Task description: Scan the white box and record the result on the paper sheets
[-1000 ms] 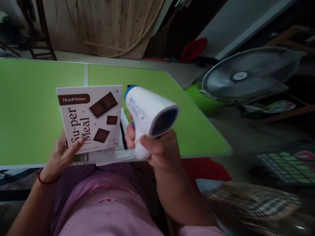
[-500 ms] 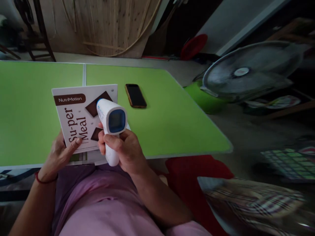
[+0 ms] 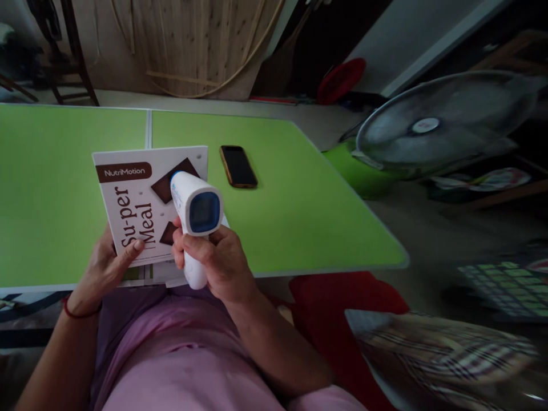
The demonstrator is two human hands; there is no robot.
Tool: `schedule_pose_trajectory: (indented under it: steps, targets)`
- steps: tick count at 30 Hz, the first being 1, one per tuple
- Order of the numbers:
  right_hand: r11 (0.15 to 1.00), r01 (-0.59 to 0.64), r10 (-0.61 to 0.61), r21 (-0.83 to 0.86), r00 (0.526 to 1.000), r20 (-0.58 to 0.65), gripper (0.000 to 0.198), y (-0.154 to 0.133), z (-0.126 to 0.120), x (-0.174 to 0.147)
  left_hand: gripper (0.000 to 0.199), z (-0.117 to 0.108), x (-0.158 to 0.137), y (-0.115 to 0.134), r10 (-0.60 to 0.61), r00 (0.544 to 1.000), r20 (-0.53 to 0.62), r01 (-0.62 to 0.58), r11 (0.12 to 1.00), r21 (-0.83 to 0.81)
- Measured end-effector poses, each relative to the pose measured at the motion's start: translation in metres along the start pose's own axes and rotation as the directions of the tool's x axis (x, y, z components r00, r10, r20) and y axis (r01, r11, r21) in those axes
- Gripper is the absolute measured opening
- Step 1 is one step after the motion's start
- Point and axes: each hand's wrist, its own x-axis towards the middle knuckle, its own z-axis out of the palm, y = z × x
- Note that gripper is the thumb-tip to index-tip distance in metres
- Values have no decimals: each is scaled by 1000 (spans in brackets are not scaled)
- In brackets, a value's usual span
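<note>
My left hand (image 3: 107, 260) grips the lower left corner of a white box (image 3: 124, 200) printed "NutriMotion Su-per Meal", its thumb on the front face and the other fingers hidden behind. The box is tilted up above the near edge of the table. Wrapped round the handle of a white infrared thermometer (image 3: 192, 194) is my right hand (image 3: 222, 262). The thermometer's head points away from me at the box front, over the brown pictures. Its blue-framed screen faces me and looks dark. Whether its tip touches the box, I cannot tell.
A phone (image 3: 238, 166) lies on the green table (image 3: 308, 217), right of the box. Beyond the table's right end stand a large fan (image 3: 428, 125) and a green tub (image 3: 359, 171). A red seat (image 3: 342, 297) and a plaid cloth (image 3: 462, 348) are at my right.
The whole view has shifted slightly, so everything sits a little further right. Both hands keep their holds on the box and the thermometer.
</note>
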Motion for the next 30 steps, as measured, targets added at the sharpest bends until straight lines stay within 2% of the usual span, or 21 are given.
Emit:
schedule_pose_trajectory:
  steps: [5,11,23,30]
  targets:
    - [1000,7,-8,21,1000,23,24,-1,1,0,47,0,0,3,-3,1000,-6,3,1000,8]
    - [1000,12,-12,10,1000,-26,23,-1,5,0,51,0,1,1,-14,1000,2,14,1000,-4]
    - [1000,16,-16,15,999,-34,29,-1,6,1,53,0,0,-4,-23,1000,13,23,1000,-16]
    - [1000,-4,5,-23,999,41,29,-7,-2,0,51,-1,-1,-2,-11,1000,-6,11,1000,12]
